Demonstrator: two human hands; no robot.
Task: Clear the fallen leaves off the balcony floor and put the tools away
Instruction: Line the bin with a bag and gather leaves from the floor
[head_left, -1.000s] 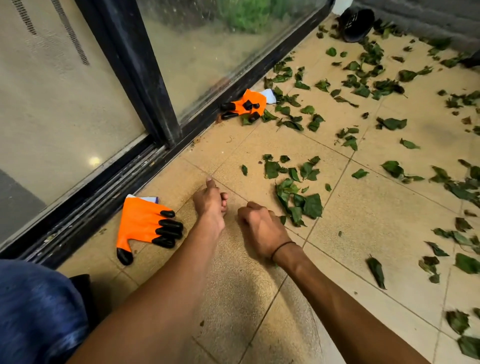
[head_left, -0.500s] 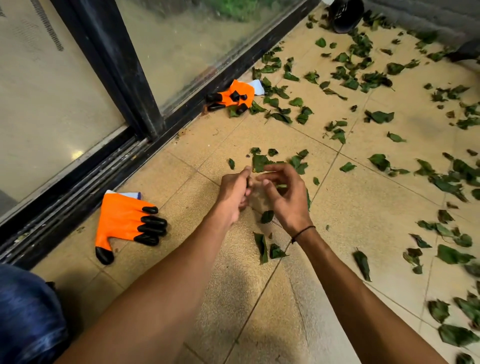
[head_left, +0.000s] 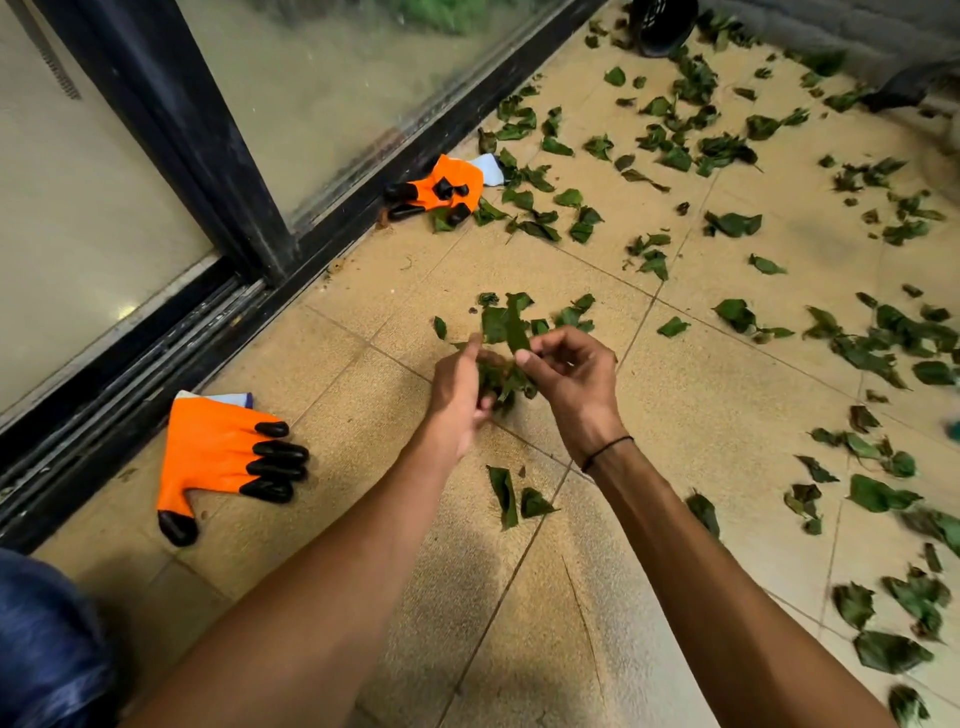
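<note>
Tiles (head_left: 701, 415), beige and speckled, form the balcony floor, bounded on the left by a black door track (head_left: 130, 364) and glass door (head_left: 337, 104). Green leaves (head_left: 883, 338) lie scattered, densest to the right. One orange glove (head_left: 218, 457) lies flat near the track; another glove (head_left: 447, 187) sits farther along it. Left hand (head_left: 457, 395) cups a leaf clump (head_left: 501, 379). Right hand (head_left: 571, 374) pinches a single leaf (head_left: 514, 327) just above the clump, between both hands.
</note>
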